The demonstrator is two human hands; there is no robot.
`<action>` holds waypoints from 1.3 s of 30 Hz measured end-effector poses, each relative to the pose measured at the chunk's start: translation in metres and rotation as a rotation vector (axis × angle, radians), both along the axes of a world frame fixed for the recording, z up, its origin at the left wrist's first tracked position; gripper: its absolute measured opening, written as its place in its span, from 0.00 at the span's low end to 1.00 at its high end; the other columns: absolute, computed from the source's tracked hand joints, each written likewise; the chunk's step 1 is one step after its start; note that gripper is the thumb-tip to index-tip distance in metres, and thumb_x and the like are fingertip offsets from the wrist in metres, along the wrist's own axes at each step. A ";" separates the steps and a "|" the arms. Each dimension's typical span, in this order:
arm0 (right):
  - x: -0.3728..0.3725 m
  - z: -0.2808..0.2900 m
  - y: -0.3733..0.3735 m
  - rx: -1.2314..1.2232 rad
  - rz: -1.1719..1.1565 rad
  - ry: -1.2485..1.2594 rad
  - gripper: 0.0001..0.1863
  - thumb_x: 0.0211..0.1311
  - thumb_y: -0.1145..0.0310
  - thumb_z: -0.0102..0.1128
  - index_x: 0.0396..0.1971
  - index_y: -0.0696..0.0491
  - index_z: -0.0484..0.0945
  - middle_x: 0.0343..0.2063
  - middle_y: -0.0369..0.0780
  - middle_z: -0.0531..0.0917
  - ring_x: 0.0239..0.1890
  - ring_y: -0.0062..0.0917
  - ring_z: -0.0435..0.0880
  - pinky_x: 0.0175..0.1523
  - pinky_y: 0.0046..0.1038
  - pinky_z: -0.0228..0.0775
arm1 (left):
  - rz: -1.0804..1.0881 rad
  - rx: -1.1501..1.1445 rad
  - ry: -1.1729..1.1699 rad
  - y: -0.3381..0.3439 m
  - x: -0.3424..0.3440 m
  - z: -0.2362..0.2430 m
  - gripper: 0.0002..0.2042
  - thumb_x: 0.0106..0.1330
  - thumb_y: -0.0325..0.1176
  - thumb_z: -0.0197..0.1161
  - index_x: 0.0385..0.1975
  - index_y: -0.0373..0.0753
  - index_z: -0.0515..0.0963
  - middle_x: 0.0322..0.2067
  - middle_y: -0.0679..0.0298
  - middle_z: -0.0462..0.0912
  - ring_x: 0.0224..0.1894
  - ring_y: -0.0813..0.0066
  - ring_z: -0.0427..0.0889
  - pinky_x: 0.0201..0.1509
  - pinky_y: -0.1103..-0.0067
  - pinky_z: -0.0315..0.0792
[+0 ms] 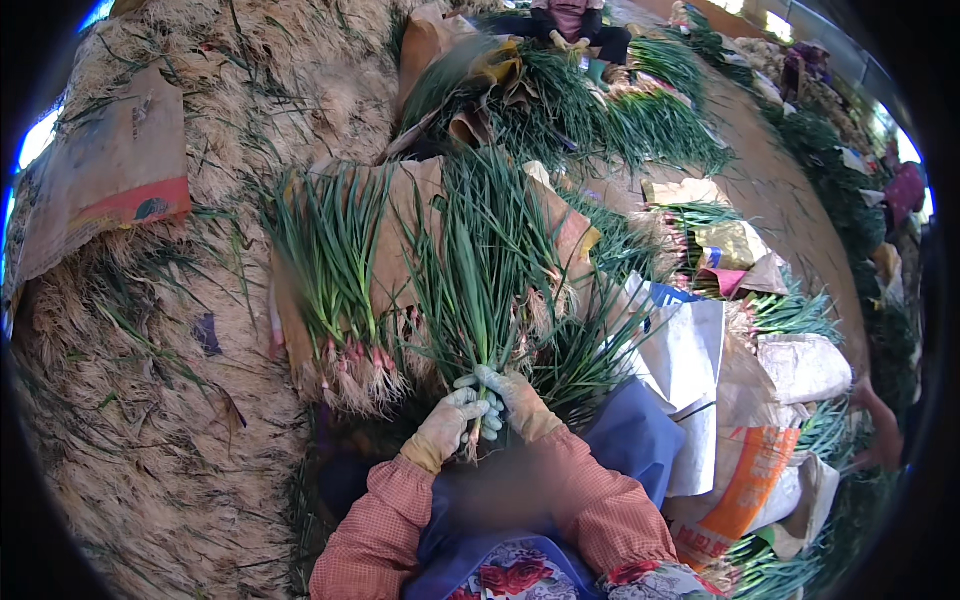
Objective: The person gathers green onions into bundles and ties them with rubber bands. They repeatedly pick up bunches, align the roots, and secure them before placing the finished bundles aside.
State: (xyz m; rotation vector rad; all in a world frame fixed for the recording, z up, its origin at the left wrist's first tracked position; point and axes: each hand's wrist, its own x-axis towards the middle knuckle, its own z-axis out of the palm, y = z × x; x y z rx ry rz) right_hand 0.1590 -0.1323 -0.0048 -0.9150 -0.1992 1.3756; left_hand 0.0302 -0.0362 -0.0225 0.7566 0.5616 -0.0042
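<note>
My left hand [446,424] and my right hand [513,402], both in pale stained work gloves, close together round the lower stems of a spring onion [469,290]. Its green leaves point away from me, and its roots hang below my fingers toward my lap. Whether a second stalk is in the grip I cannot tell. Left of my hands, a row of spring onions [345,255] lies on brown sacking [397,235], with pinkish bulbs and pale roots toward me. More loose spring onions [582,355] lie just right of my right hand.
Dry roots and trimmings [150,440] cover the ground at left, with a sack sheet [130,160] on them. Wrapped onion bundles [765,315] and white sacks [690,350] line the right side. Beyond a large green heap [560,105], another person [575,25] sits with gloved hands.
</note>
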 end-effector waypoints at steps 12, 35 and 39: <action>0.010 -0.009 0.017 -0.661 0.054 -1.532 0.23 0.53 0.53 0.65 0.41 0.56 0.77 0.38 0.48 0.83 0.40 0.42 0.82 0.46 0.38 0.73 | 0.015 0.268 0.221 -0.035 0.033 -0.012 0.10 0.61 0.27 0.56 0.42 0.36 0.70 0.20 0.62 0.79 0.11 0.75 0.73 0.10 0.81 0.61; 0.011 -0.070 0.015 -0.329 -0.089 -0.362 0.12 0.59 0.66 0.63 0.38 0.56 0.77 0.21 0.34 0.78 0.15 0.15 0.68 0.20 0.19 0.58 | 0.294 0.236 -0.068 0.020 0.015 -0.001 0.14 0.64 0.24 0.54 0.49 0.34 0.69 0.34 0.56 0.81 0.31 0.70 0.83 0.25 0.82 0.73; -0.004 -0.019 -0.008 -0.124 0.114 -0.441 0.13 0.61 0.60 0.62 0.35 0.56 0.77 0.16 0.32 0.75 0.12 0.14 0.66 0.19 0.16 0.54 | 0.342 0.250 0.015 0.019 0.026 -0.017 0.16 0.58 0.19 0.61 0.45 0.37 0.68 0.30 0.61 0.78 0.26 0.76 0.78 0.21 0.83 0.69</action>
